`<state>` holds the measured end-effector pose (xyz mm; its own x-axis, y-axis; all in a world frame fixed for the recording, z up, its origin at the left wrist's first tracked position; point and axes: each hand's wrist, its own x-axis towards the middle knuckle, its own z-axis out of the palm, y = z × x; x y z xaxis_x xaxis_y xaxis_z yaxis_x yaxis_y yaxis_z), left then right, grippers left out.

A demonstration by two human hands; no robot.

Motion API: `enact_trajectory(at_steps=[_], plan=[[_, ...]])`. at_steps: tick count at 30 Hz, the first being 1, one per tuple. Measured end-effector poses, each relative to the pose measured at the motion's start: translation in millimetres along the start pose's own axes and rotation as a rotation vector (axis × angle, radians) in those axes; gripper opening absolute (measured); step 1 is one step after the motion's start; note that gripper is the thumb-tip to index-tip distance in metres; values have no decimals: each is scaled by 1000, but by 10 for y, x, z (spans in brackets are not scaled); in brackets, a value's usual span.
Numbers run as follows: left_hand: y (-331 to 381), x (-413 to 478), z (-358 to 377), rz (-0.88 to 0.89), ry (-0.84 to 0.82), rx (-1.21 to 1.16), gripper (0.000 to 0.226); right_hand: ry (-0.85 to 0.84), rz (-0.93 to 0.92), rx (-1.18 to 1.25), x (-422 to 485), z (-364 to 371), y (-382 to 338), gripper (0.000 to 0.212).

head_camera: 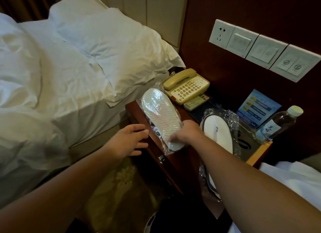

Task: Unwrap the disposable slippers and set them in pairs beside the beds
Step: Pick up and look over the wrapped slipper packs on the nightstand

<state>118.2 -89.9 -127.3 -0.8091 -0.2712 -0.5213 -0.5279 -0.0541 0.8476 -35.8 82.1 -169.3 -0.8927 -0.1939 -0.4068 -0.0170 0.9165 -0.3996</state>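
Observation:
A wrapped pair of white slippers (pixel 157 111) lies sole-up in clear plastic on the dark wooden nightstand (pixel 139 109), between two beds. My right hand (pixel 186 132) grips its near end, fingers curled over the heel. My left hand (pixel 131 139) hovers open just left of the pack, over the nightstand's left edge, touching nothing I can see. A second wrapped pair (pixel 217 132) lies to the right, partly hidden under my right forearm.
A beige telephone (pixel 186 86) and a remote (pixel 196 101) sit at the back of the nightstand. A blue card (pixel 257 109) and a water bottle (pixel 281 121) stand at the right. White beds flank both sides; patterned carpet (pixel 121 189) lies below.

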Motion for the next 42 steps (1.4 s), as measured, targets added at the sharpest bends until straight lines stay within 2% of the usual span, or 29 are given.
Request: enact_trajectory(at_steps=[3, 6, 10, 12, 14, 17, 20, 23, 26, 30, 35, 40, 42], plan=[[-18, -40, 55, -2, -24, 35, 37, 26, -73, 292, -145, 19, -59, 55], [31, -132, 143, 23, -47, 55, 38, 130, -152, 419, -402, -34, -149, 45], [275, -326, 303, 80, -66, -19, 48, 383, -346, 277, -900, -161, -321, 37], [442, -472, 381, 106, -67, -163, 46, 550, -532, 126, -1171, -215, -407, 33], [590, -634, 419, 104, -35, -349, 53, 680, -721, -8, -1446, -269, -492, 37], [734, -860, 382, -9, -11, -640, 68, 747, -962, -99, -1818, -332, -563, 37], [749, -1089, 306, -31, -58, -712, 58, 743, -1084, -122, -2124, -368, -496, 42], [713, -1270, 224, 64, -102, -730, 51, 842, -1110, -157, -2362, -446, -358, 29], [717, -1428, 136, 144, -164, -754, 55, 896, -1106, -189, -2549, -531, -240, 15], [752, -1618, 109, 207, -99, -754, 65, 912, -1140, -229, -2750, -586, -113, 5], [764, -1808, 105, 251, -68, -825, 67, 916, -1066, -192, -2915, -642, -12, 11], [763, -1932, 67, 351, -11, -790, 62, 877, -972, -289, -3098, -732, -54, 15], [764, -1975, 41, 384, -19, -785, 62, 806, -966, -99, -3182, -759, -113, 24]])
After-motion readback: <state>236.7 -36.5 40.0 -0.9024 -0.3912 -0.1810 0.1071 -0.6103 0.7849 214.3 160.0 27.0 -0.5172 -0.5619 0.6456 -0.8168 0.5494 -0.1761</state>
